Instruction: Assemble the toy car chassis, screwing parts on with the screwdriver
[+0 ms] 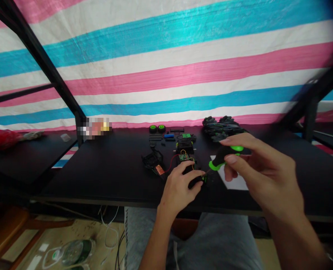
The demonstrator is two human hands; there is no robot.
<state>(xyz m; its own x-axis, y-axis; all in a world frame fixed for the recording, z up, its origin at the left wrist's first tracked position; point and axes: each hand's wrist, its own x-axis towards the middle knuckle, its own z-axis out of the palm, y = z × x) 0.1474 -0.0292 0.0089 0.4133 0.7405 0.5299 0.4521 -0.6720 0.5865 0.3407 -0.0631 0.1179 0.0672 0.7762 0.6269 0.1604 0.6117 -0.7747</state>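
Note:
My right hand (256, 165) grips a stubby black-and-green screwdriver (221, 156) by its handle. The thin shaft points down and left, its tip close to a black wheel with a green hub (203, 179). My left hand (181, 183) is closed around the near end of a partly stripped toy car chassis (180, 146), by that wheel. On the chassis a green circuit board (184, 157) with yellow and red wires shows. Left of it lies a black shell part (152, 159) with a copper-coloured patch, joined by a red wire. My fingers hide much of the chassis's near end.
Behind the chassis lie two green-hubbed wheels (157, 128), a blue battery-like cylinder (169, 136) and small black parts. A heap of dark pieces (224, 126) sits back right, near white paper (236, 180). Black frame posts (58, 88) flank the black table (104, 180); striped sheeting hangs behind.

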